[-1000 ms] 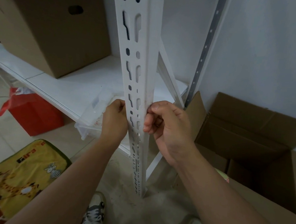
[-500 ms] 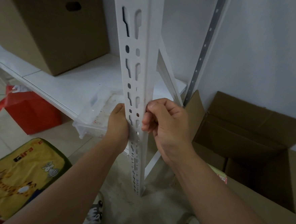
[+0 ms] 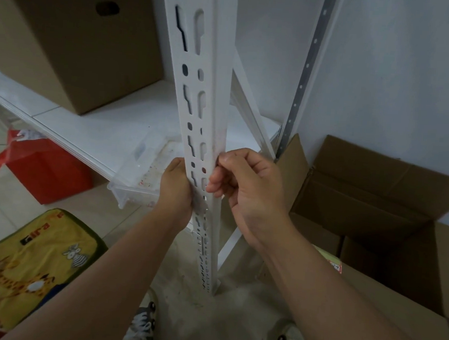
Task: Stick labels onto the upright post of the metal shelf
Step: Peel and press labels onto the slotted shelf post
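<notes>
The white slotted upright post [image 3: 205, 110] of the metal shelf runs down the middle of the view to the floor. My left hand [image 3: 175, 190] grips its left flange just below shelf height, back of the hand toward me. A small pale patch [image 3: 201, 204], perhaps a label, lies on the post's front face beside that hand; I cannot tell for sure. My right hand [image 3: 248, 190] is at the same height on the right, thumb tip on the post's corner ridge and curled fingers against the front face.
A white shelf board [image 3: 109, 135] carries a closed cardboard box [image 3: 67, 42] and a clear plastic tray [image 3: 140, 180]. An open cardboard box [image 3: 375, 207] stands on the right by the wall. A red bag [image 3: 45, 168] and a yellow mat [image 3: 25, 262] lie on the floor at left.
Both hands stay at the same spot on the post. The view has shifted slightly, nothing else visibly moved.
</notes>
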`<state>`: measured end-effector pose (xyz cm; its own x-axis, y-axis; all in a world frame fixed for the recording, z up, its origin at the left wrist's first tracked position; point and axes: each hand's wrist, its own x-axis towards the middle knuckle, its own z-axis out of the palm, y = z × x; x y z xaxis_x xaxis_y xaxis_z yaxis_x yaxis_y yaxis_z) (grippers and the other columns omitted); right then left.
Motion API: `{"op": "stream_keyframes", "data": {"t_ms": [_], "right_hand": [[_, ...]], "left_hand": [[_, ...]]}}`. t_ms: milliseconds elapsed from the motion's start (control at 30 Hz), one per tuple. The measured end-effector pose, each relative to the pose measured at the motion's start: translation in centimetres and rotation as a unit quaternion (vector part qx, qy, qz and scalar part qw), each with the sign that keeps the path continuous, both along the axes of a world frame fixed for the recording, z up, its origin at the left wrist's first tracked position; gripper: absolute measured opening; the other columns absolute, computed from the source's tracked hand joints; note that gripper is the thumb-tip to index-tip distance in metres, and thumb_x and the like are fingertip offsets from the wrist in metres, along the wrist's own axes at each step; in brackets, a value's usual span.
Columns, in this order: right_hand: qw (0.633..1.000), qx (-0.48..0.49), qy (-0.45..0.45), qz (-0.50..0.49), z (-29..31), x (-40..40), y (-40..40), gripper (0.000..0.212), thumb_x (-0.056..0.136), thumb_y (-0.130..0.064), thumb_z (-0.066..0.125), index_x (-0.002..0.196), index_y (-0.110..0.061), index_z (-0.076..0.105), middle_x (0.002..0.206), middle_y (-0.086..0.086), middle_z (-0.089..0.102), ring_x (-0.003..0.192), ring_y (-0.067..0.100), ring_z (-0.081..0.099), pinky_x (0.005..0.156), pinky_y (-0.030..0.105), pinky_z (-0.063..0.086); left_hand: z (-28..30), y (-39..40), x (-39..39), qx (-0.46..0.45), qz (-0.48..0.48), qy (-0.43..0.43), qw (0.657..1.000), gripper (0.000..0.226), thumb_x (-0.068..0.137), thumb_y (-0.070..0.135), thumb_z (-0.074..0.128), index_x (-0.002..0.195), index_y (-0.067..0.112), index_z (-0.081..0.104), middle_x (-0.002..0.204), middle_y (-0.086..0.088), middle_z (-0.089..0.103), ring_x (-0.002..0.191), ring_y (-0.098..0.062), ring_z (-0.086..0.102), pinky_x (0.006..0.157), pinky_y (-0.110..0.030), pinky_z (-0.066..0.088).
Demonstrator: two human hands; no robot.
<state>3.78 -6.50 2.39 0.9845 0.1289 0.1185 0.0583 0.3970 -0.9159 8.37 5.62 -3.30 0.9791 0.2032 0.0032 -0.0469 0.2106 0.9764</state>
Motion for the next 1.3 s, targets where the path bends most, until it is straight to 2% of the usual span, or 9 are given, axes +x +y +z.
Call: {"op": "stream_keyframes", "data": {"t_ms": [167,367,633,800,900,967,1067,1167,1300], "right_hand": [[0.995,0.096,0.029,0.028,0.1,-0.3,-0.2,0.023,0.094,-0.001,0.047,0.080,-0.001,0.064,0.062,0.013,0.064,0.056,0.023,0.062,0.054,0.025,0.052],[1.000,0.000,0.016,-0.015,0.6,-0.3,-0.1,0.016,0.092,-0.007,0.055,0.081,-0.001,0.064,0.063,0.012,0.065,0.055,0.023,0.062,0.053,0.027,0.052],[0.992,-0.104,-0.026,-0.060,1.3,-0.1,0.2,0.017,0.089,-0.001,0.056,0.073,-0.004,0.063,0.054,0.004,0.064,0.047,0.016,0.060,0.048,0.023,0.052],[0.999,-0.039,0.000,-0.036,1.1,0.0,-1.1,0.021,0.089,0.002,0.051,0.070,-0.002,0.060,0.056,0.008,0.062,0.048,0.017,0.058,0.047,0.023,0.048],[1.000,0.002,0.018,-0.004,0.9,-0.2,-2.1,0.022,0.090,0.001,0.050,0.072,-0.004,0.061,0.058,0.010,0.060,0.049,0.018,0.057,0.047,0.023,0.047],[1.000,0.008,0.022,0.017,0.7,-0.5,-2.7,0.022,0.090,0.000,0.051,0.073,-0.006,0.062,0.060,0.010,0.060,0.051,0.019,0.056,0.048,0.024,0.047],[0.998,0.014,0.020,0.050,0.5,-0.9,-3.6,0.010,0.085,-0.005,0.058,0.076,-0.007,0.061,0.062,0.009,0.058,0.052,0.018,0.055,0.049,0.024,0.046],[0.995,0.037,0.009,0.088,0.3,-1.1,-4.4,0.006,0.082,-0.012,0.064,0.078,-0.009,0.063,0.061,0.007,0.057,0.052,0.016,0.055,0.049,0.023,0.045],[0.992,0.042,0.005,0.122,0.1,-1.2,-4.6,0.006,0.082,-0.014,0.060,0.080,-0.009,0.062,0.061,0.006,0.056,0.053,0.015,0.052,0.050,0.023,0.046]], "left_hand": [[0.4,0.0,-0.2,-0.020,0.025,0.020,0.999,0.023,0.086,0.015,0.048,0.070,0.011,0.063,0.060,-0.001,0.062,0.059,-0.017,0.057,0.062,-0.029,0.048],[1.1,-0.6,-0.4,-0.021,0.030,0.050,0.998,0.037,0.095,0.011,0.035,0.063,0.013,0.054,0.042,0.007,0.052,0.038,-0.007,0.047,0.048,-0.021,0.040],[1.4,-0.8,-0.7,-0.014,0.038,0.084,0.996,0.038,0.094,0.015,0.032,0.062,0.013,0.052,0.042,0.007,0.050,0.037,-0.007,0.046,0.056,-0.028,0.038],[1.5,-0.3,-0.8,0.028,0.060,0.098,0.993,0.025,0.086,0.022,0.042,0.080,0.008,0.061,0.072,-0.009,0.062,0.071,-0.024,0.057,0.075,-0.037,0.047],[1.9,-0.6,-1.1,0.058,0.160,0.101,0.980,0.022,0.096,0.018,0.037,0.103,0.008,0.055,0.093,-0.011,0.061,0.083,-0.018,0.057,0.074,-0.028,0.047],[3.0,-1.2,-2.0,0.084,0.228,0.031,0.970,0.013,0.099,0.015,0.037,0.107,0.019,0.046,0.089,0.000,0.053,0.079,-0.006,0.052,0.066,-0.017,0.044],[4.2,-2.1,-4.1,0.153,0.251,-0.188,0.937,0.018,0.096,0.002,0.041,0.106,0.017,0.042,0.079,0.008,0.039,0.069,0.004,0.046,0.064,-0.009,0.040],[4.4,-2.8,-6.0,0.258,0.214,-0.340,0.879,0.018,0.092,0.004,0.045,0.101,0.019,0.046,0.083,0.001,0.045,0.073,-0.009,0.047,0.066,-0.019,0.041],[4.5,-3.7,-7.1,0.352,0.134,-0.397,0.837,0.015,0.092,0.010,0.049,0.105,0.005,0.054,0.084,-0.007,0.055,0.073,-0.016,0.053,0.066,-0.023,0.046]]}}
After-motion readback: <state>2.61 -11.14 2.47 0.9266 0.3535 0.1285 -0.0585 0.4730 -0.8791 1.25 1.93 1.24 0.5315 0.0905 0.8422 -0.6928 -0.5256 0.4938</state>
